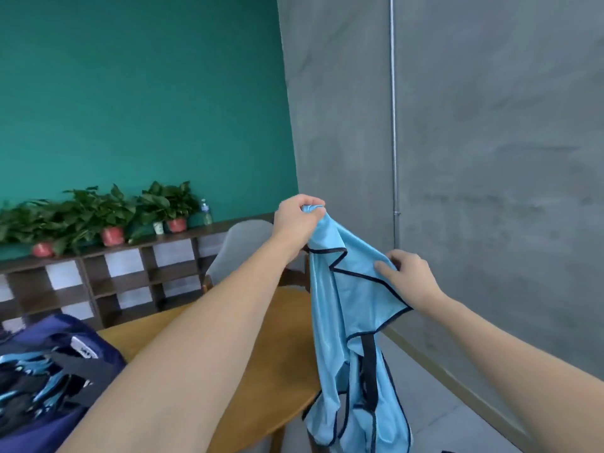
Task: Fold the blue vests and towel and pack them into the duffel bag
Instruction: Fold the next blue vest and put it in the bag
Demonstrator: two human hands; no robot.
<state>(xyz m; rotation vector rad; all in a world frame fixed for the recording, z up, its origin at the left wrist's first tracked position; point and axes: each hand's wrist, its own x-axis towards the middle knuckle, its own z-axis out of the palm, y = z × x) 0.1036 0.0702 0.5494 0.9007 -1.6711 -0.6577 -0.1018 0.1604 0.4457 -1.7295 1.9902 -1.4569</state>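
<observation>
1. The blue vest [346,308] hangs in the air off the right edge of the round wooden bench [261,354], its lower hem dangling below the bench top.
2. The left hand [295,215] pinches a bunched top corner; the right hand [407,273] has its grip curled on the dark-trimmed edge lower down, to the right.
3. The fabric looks thin, light and limp, probably slick; it will likely sag and slide rather than keep a crease.
4. Best held at the bound trim or shoulder corners, spread taut before folding.
5. The duffel bag [98,341] sits open at near left, with blue cloth already inside.
</observation>
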